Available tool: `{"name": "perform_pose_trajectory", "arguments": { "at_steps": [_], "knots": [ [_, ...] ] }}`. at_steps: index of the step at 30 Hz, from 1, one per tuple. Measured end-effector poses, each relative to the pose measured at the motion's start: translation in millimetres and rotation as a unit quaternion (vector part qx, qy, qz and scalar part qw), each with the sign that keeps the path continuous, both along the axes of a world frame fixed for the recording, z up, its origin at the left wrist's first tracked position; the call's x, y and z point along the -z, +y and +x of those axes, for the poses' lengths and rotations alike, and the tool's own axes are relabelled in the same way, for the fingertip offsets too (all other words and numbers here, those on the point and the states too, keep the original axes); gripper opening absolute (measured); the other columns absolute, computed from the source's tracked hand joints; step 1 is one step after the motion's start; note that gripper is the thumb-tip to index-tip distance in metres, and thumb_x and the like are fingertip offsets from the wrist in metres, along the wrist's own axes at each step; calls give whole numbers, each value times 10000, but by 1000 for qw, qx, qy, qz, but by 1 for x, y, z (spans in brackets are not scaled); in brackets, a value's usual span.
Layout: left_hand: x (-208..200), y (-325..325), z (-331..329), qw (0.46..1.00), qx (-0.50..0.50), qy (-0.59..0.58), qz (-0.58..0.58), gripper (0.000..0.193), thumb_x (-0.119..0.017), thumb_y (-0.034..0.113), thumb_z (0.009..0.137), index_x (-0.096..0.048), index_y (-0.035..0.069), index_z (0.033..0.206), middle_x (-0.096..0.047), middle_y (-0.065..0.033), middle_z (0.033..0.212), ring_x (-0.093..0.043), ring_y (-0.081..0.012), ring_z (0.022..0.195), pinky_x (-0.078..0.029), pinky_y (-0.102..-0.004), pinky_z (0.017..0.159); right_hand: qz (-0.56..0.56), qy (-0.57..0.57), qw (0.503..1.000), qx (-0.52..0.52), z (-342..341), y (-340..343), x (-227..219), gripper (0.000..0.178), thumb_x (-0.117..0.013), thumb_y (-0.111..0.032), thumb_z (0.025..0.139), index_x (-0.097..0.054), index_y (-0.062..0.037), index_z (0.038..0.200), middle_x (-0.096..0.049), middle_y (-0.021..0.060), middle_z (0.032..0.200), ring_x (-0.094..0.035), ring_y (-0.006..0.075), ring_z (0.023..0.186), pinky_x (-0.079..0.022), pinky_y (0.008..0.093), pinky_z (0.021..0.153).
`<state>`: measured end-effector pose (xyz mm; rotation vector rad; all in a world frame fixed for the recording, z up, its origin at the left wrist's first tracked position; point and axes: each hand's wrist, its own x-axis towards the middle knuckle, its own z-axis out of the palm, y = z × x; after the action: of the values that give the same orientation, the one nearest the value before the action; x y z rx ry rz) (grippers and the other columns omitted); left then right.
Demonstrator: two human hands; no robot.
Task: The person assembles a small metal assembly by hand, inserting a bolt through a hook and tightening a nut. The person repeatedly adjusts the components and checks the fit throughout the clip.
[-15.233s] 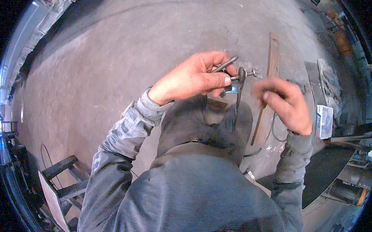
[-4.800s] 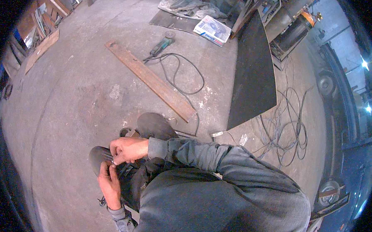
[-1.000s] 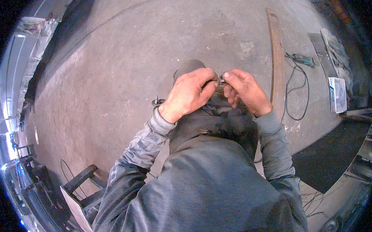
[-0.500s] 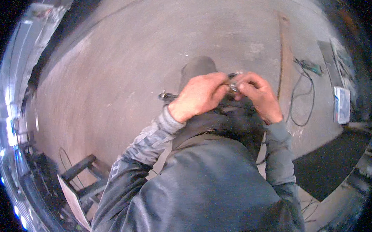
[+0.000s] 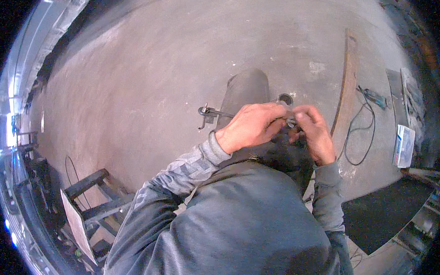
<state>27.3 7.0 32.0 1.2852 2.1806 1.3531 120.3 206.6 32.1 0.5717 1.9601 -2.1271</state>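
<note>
Both my hands meet in front of my body. A small shiny metal part (image 5: 291, 122) sits between them at the fingertips; its exact kind is too small to tell. My right hand (image 5: 317, 137) is closed, thumb and fingers pinching this part. My left hand (image 5: 255, 125) is closed too, its fingertips against the part and partly hidden behind the hand. Left of my left wrist, a dark metal rod with a bent hook end (image 5: 210, 113) sticks out. Beyond my hands rises a dark rounded shape (image 5: 246, 92). A small round dark ring (image 5: 284, 98) shows just past my fingertips.
On the floor to the right lie a long brown strip (image 5: 347, 79), a teal power tool (image 5: 374, 97) with a looped black cord (image 5: 370, 139), a white and blue box (image 5: 404, 145) and a black mat (image 5: 386, 213). A dark metal frame (image 5: 97, 201) stands at lower left.
The view has shifted, so hands and surroundings sit lower and further right. More of the hooked rod and the round ring shows. Both hands still hold the small metal part.
</note>
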Motion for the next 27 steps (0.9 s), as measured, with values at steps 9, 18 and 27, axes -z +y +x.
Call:
{"name": "perform_pose_trajectory", "arguments": {
  "at_steps": [9,18,27],
  "knots": [
    [-5,0,-7,999,10,-7,-32,174,-646,150,921,-635,58,1069,-691,-195,997,-665,-429,954,-537,-491,774,75,165,983,-34,-2,2,7,136,-656,-126,969,-627,-45,1074,-657,38,858,-630,116,764,-507,268,667],
    [-9,2,-7,999,7,-8,-39,164,-653,156,922,-656,59,1054,-685,-196,968,-663,-428,927,-537,-476,751,38,133,988,-66,1,4,1,210,-625,-212,1003,-616,-31,1109,-667,52,943,-650,145,864,-531,296,760],
    [-11,3,-9,1000,-1,4,-26,148,-656,160,918,-663,60,1027,-685,-185,925,-676,-412,877,-540,-453,735,-12,-7,996,-84,-6,13,-12,192,-662,-144,973,-616,-34,1123,-656,43,974,-649,128,884,-532,272,775]
  ]
}}
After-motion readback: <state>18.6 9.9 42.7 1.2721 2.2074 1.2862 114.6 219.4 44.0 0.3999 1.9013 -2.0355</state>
